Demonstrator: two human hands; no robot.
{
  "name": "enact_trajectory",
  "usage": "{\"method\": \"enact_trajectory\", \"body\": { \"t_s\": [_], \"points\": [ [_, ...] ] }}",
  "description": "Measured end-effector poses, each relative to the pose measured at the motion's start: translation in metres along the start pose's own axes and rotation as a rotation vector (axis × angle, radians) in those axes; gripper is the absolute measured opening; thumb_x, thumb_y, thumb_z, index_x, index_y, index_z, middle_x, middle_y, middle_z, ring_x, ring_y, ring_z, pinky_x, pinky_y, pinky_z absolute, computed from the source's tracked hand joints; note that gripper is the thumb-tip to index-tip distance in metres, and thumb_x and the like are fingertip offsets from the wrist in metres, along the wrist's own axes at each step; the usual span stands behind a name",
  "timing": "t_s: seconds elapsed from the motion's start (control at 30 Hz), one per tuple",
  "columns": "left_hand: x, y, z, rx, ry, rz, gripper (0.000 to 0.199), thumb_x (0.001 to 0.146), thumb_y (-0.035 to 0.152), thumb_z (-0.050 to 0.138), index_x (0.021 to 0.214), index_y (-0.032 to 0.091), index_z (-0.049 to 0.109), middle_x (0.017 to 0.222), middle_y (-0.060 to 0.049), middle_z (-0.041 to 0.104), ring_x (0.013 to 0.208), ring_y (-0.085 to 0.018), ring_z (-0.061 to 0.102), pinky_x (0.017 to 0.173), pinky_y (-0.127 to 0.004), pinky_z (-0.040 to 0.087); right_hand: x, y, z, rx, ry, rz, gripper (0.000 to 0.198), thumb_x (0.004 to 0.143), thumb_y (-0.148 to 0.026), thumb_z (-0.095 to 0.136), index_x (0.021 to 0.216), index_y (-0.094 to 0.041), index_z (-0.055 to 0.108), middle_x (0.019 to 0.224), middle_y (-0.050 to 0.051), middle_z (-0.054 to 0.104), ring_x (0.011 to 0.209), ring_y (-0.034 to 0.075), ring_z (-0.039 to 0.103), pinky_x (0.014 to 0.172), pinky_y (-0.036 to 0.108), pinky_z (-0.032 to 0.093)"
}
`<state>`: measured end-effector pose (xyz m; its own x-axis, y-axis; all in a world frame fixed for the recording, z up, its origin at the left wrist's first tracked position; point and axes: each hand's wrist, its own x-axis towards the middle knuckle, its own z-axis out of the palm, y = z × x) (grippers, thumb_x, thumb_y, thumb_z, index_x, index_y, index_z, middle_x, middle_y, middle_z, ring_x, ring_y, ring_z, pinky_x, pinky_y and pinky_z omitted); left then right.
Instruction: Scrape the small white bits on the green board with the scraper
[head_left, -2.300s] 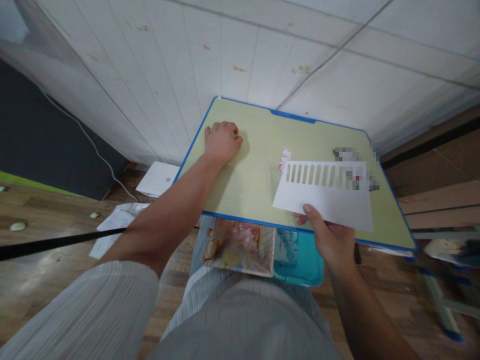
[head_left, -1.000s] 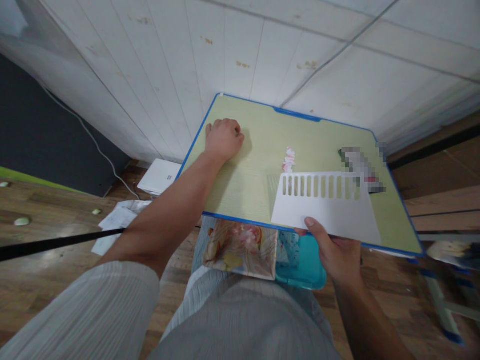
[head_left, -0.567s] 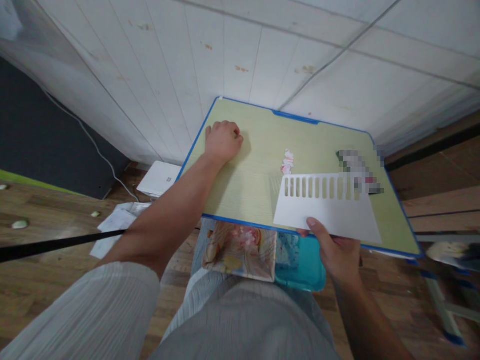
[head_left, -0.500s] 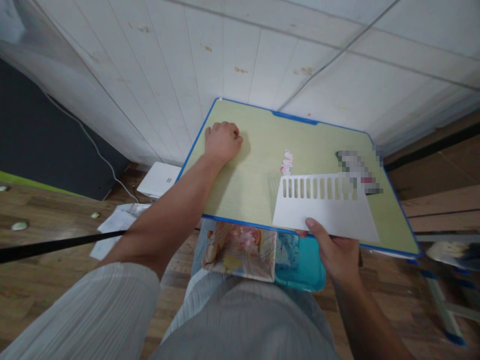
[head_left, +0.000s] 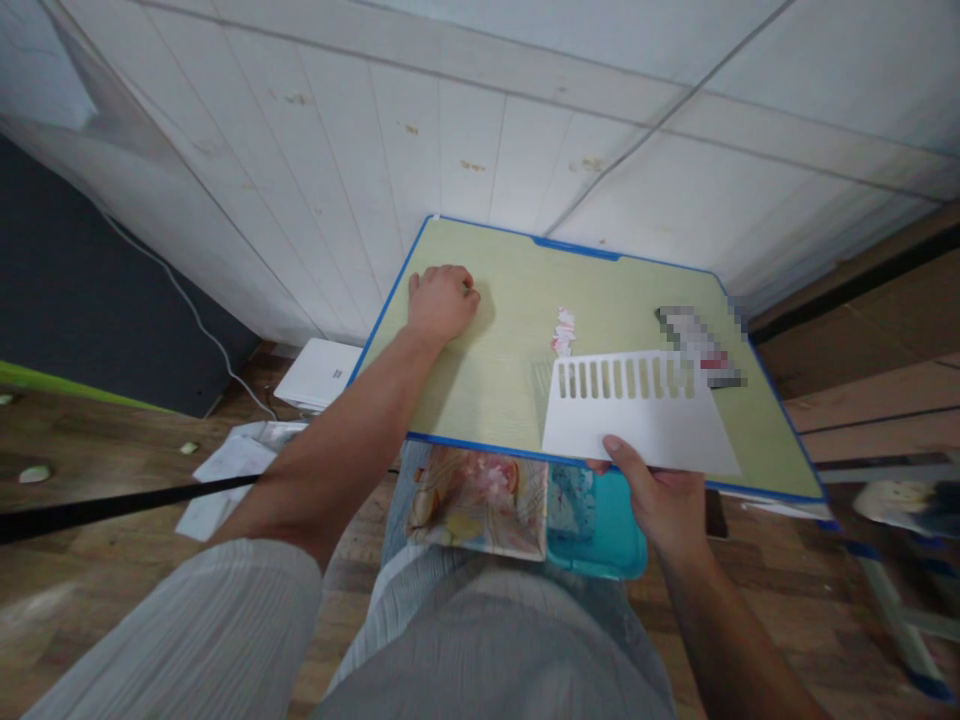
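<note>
My right hand [head_left: 667, 500] grips the near edge of a white slotted sheet [head_left: 637, 425], thumb on top and fingers underneath. The sheet has a row of long slots along its far side and hangs over the front part of the small table [head_left: 502, 260]. Just beyond it, a short row of small pink-and-white pieces [head_left: 564, 332] lies on the tabletop. My left hand [head_left: 444, 302] is closed with curled fingers at the table's left side; what it holds, if anything, is hidden.
A blurred-out dark-edged object [head_left: 697, 345] lies at the table's right. Below the front edge are a patterned tray [head_left: 480, 535] with pinkish contents and a turquoise container [head_left: 622, 530]. A white box [head_left: 319, 372] and papers [head_left: 232, 460] are left. A white wall [head_left: 337, 150] stands behind.
The view has shifted slightly, so the table sits a little lower and further left in the picture. Both hands and the slotted sheet keep nearly the same places over the table.
</note>
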<state>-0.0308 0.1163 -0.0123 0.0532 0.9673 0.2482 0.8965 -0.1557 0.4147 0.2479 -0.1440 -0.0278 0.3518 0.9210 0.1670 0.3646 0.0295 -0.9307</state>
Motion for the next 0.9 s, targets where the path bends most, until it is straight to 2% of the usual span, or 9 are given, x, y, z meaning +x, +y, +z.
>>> {"method": "enact_trajectory", "body": {
  "t_s": [0.13,0.2,0.3,0.37,0.5,0.63,0.77,0.9],
  "points": [
    [-0.002,0.001,0.0,-0.002,0.0,-0.001,0.031,0.104,0.027,0.061,0.123,0.025,0.086,0.147,-0.015,0.084,0.147,-0.04,0.067,0.132,-0.062,0.042,0.004,-0.001,-0.003,0.042,-0.026,-0.009,0.046,0.096,-0.061,0.092,0.07,-0.026,0.076,0.067,0.006,0.079,0.064,0.026,0.077,0.077,0.044,0.071],
    [-0.002,0.001,0.0,-0.009,-0.003,0.001,0.031,0.104,0.027,0.061,0.122,0.026,0.086,0.147,-0.015,0.084,0.147,-0.04,0.068,0.132,-0.063,0.042,0.012,-0.001,-0.004,0.074,0.06,-0.039,0.044,0.097,-0.059,0.091,0.075,-0.025,0.075,0.069,0.004,0.079,0.064,0.025,0.077,0.074,0.043,0.07],
    [-0.003,0.0,-0.001,-0.019,0.0,0.003,0.031,0.104,0.027,0.061,0.123,0.025,0.086,0.148,-0.016,0.083,0.147,-0.04,0.067,0.132,-0.062,0.043,0.034,0.0,-0.001,0.093,0.237,-0.059,0.039,0.09,-0.057,0.096,0.085,-0.022,0.078,0.072,0.004,0.081,0.059,0.025,0.077,0.066,0.041,0.069],
    [-0.003,0.0,-0.001,-0.012,0.001,0.003,0.032,0.104,0.027,0.06,0.123,0.025,0.086,0.149,-0.016,0.083,0.147,-0.04,0.067,0.132,-0.061,0.044,0.051,0.002,0.004,0.088,0.274,-0.059,0.04,0.086,-0.057,0.097,0.085,-0.021,0.079,0.072,0.006,0.082,0.058,0.025,0.077,0.064,0.041,0.069],
    [-0.003,-0.001,-0.002,0.002,0.0,0.007,0.032,0.104,0.027,0.06,0.123,0.024,0.086,0.149,-0.016,0.083,0.147,-0.04,0.068,0.131,-0.06,0.045,0.075,0.007,0.019,0.086,0.243,-0.033,0.042,0.085,-0.059,0.095,0.083,-0.019,0.08,0.074,0.009,0.084,0.061,0.026,0.079,0.067,0.04,0.07],
    [-0.004,-0.001,-0.003,-0.009,0.006,0.013,0.031,0.104,0.027,0.06,0.121,0.026,0.086,0.147,-0.014,0.084,0.145,-0.04,0.069,0.13,-0.061,0.046,0.081,0.014,0.023,0.074,0.221,-0.013,0.042,0.084,-0.059,0.095,0.083,-0.02,0.081,0.074,0.009,0.084,0.063,0.027,0.08,0.07,0.043,0.071],
    [-0.003,-0.002,-0.003,-0.021,0.012,0.017,0.031,0.104,0.027,0.06,0.12,0.027,0.086,0.146,-0.015,0.084,0.145,-0.04,0.068,0.128,-0.062,0.047,0.071,0.018,0.005,0.001,0.177,-0.022,0.038,0.088,-0.056,0.094,0.081,-0.021,0.082,0.073,0.008,0.084,0.066,0.028,0.081,0.077,0.045,0.071],
    [-0.002,-0.002,-0.002,-0.025,0.013,0.01,0.031,0.104,0.027,0.06,0.119,0.029,0.086,0.145,-0.014,0.084,0.145,-0.039,0.068,0.128,-0.061,0.047,0.055,0.013,-0.025,-0.12,0.101,-0.1,0.045,0.095,-0.057,0.087,0.064,-0.024,0.078,0.07,0.008,0.082,0.07,0.029,0.08,0.082,0.048,0.071]
  ]
}}
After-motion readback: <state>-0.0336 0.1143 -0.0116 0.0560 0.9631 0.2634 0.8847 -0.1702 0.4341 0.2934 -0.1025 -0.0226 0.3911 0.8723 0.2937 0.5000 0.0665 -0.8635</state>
